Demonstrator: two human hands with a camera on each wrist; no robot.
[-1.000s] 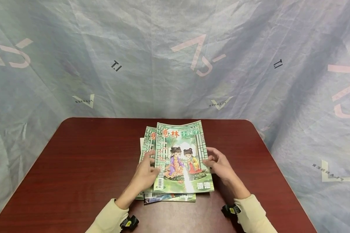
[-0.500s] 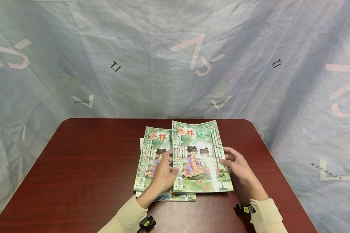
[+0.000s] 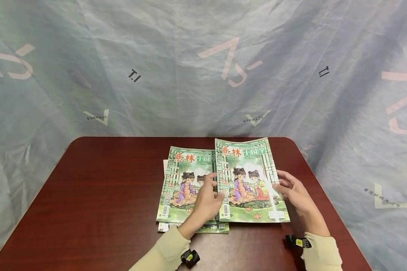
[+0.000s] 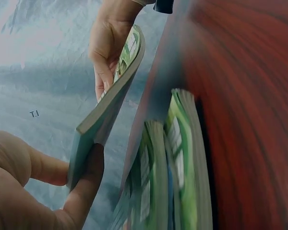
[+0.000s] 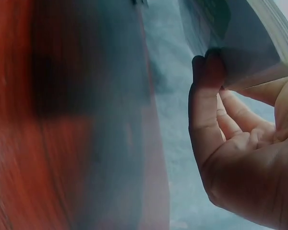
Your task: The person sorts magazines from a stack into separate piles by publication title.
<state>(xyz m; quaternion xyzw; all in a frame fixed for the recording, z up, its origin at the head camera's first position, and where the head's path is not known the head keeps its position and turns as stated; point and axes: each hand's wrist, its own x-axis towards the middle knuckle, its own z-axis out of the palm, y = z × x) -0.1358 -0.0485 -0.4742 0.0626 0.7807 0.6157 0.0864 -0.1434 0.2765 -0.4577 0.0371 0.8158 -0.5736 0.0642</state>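
Note:
A green magazine (image 3: pixel 251 180) with two drawn figures on its cover is held above the table, its cover facing up. My left hand (image 3: pixel 208 197) pinches its left edge, thumb on the cover and fingers beneath, as the left wrist view also shows. At the opposite edge my right hand (image 3: pixel 296 192) grips it the same way; in the right wrist view the fingers (image 5: pixel 206 105) lie under the magazine. Left of it, partly behind my left hand, a pile of magazines (image 3: pixel 179 180) with a matching cover on top rests on the table.
The dark red wooden table (image 3: pixel 98 188) spreads out on both sides of the pile. A grey printed cloth (image 3: pixel 176 75) hangs behind and around its far edge. Each wrist carries a small black strap device (image 3: pixel 190 258).
Both hands have carried the held magazine to the right, from over the pile to mostly beside it. More of the pile's top cover shows now.

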